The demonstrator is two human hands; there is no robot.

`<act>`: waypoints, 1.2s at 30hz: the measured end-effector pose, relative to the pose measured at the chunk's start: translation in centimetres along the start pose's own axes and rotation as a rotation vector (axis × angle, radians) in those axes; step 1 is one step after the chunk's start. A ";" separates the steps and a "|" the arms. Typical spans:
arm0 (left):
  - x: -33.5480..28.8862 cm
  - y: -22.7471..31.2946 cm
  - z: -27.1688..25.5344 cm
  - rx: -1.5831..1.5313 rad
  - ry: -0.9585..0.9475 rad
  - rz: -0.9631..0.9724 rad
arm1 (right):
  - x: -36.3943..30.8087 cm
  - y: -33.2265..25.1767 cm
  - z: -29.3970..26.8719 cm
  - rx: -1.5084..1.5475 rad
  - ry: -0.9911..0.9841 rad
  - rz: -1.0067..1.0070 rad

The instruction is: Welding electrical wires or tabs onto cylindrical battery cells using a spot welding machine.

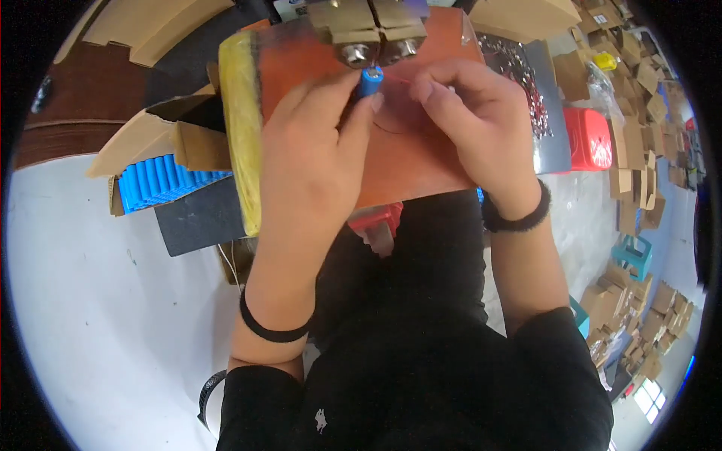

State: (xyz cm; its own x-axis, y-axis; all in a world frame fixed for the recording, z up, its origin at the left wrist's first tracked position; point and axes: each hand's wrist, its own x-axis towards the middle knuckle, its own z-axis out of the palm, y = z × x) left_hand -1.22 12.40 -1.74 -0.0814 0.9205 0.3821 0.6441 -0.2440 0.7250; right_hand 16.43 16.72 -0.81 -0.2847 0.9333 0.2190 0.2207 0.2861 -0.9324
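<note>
Head view: both forearms are reaching up from the lower edge, black bands circling the wrists. The left hand [312,154] is clamping thumb and fingers around a blue cylinder [369,85], holding it just below a metal two-part tool head [368,34]. To its right, the right hand [485,113] is bending inward, thumb and forefinger together at a thin red wire [401,80]. Beneath, an orange-brown work surface [429,169] is standing above a pale floor [90,301]. Leftward, an open cardboard box [201,144] is holding rows of blue cylinders [165,179]; rightward, cartons [639,161] are crowding the room.
</note>
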 end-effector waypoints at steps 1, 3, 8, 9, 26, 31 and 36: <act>0.1 -0.1 -0.1 0.011 -0.004 0.015 | 0.1 0.0 0.1 0.005 0.005 -0.023; 0.1 -0.1 -0.1 0.024 -0.007 0.035 | 0.0 -0.1 0.0 0.010 0.013 -0.049; 0.1 0.1 -0.1 0.000 0.017 -0.021 | -0.2 -0.5 -0.1 -0.015 -0.050 0.041; 0.1 0.1 -0.5 0.016 0.028 -0.015 | -0.1 -0.5 0.2 -0.002 -0.053 0.025; -7.0 -5.8 -14.5 0.447 0.297 -0.003 | -11.4 -2.3 -9.2 0.011 0.120 0.037; -5.3 -6.5 -14.0 1.007 -0.131 0.029 | -18.8 3.8 -14.1 -0.121 0.083 0.438; -4.4 -8.3 -13.4 1.156 -0.342 0.024 | -24.6 12.3 -13.8 -0.311 0.020 0.646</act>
State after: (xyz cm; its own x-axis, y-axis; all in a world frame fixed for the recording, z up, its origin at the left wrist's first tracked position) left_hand -16.44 6.30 -1.73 0.0335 0.9954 0.0899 0.9573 -0.0061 -0.2891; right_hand 39.06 0.28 -13.72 0.0097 0.9399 -0.3413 0.5960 -0.2795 -0.7528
